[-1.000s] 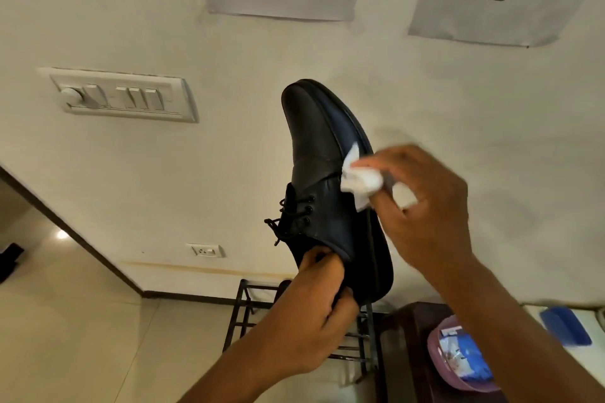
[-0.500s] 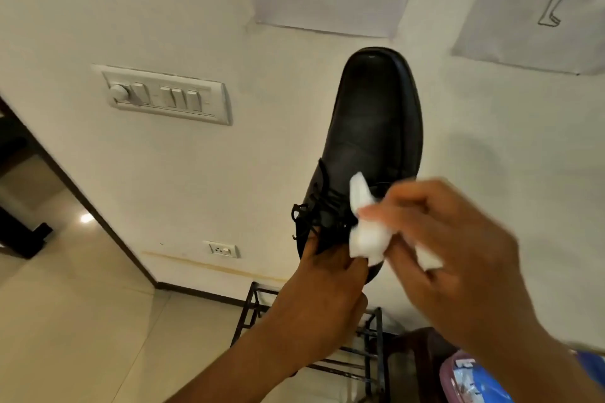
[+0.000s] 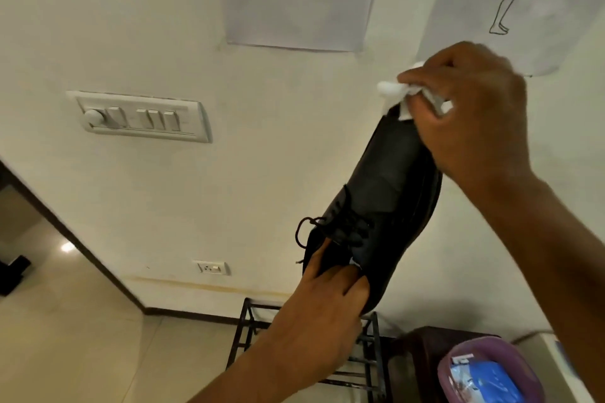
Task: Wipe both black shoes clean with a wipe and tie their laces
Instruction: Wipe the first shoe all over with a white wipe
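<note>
We are holding one black shoe (image 3: 383, 203) up in the air in front of the wall (image 3: 262, 190), toe pointing up and to the right, heel down toward us. Our left hand (image 3: 327, 307) is gripping the heel end, with its fingers curling over the collar and reaching inside, so the opening and the back of the shoe are hiding behind it. Our right hand (image 3: 471, 108) is pinching a crumpled white wipe (image 3: 393, 91) and pressing it against the toe tip; the hand is covering the very end of the toe and most of the wipe, so we cannot make out how the wipe is folded. The laces (image 3: 330, 229) are hanging loose near the eyelets, one loop dangling off the left side. Only this shoe is showing; its sole is mostly turned away from us. Below, a dark metal rack (image 3: 245, 330) is standing on the floor, half hidden behind our left forearm. At the lower right corner a purple tub (image 3: 458, 353) holding a blue packet (image 3: 484, 383) is being cut off by the frame edge. A switch panel (image 3: 140, 116) is sitting on the wall at left.
</note>
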